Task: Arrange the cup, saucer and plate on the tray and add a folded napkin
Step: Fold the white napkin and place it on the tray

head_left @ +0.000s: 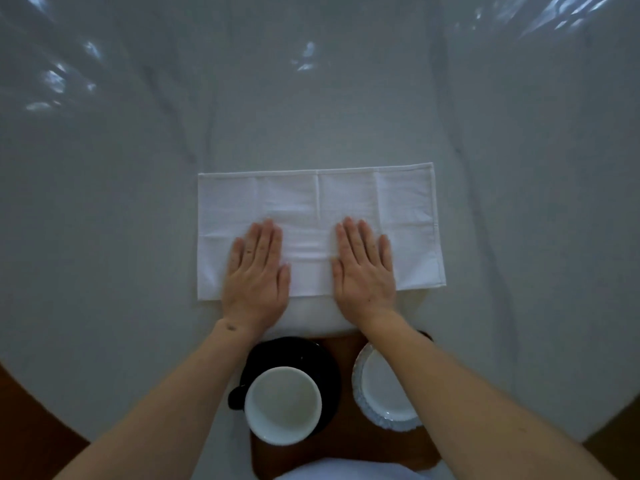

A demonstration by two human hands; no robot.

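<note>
A white cloth napkin (346, 202), folded into a wide rectangle, lies flat on the table beyond the tray. My left hand (256, 275) and my right hand (363, 271) press palm-down on its near half, fingers together and extended, holding nothing. Close to me sits a brown wooden tray (346, 441). On its left a cup (282, 405) with a white inside and a dark handle stands on a black saucer (329, 368). On its right lies a white plate (384, 393) with a blue patterned rim, partly hidden by my right forearm.
The table (104, 220) is covered by a pale grey, glossy cloth with creases and light reflections. Its rounded edge shows at the lower left and lower right, with brown floor (20, 427) beyond. White fabric (346, 471) shows at the bottom edge.
</note>
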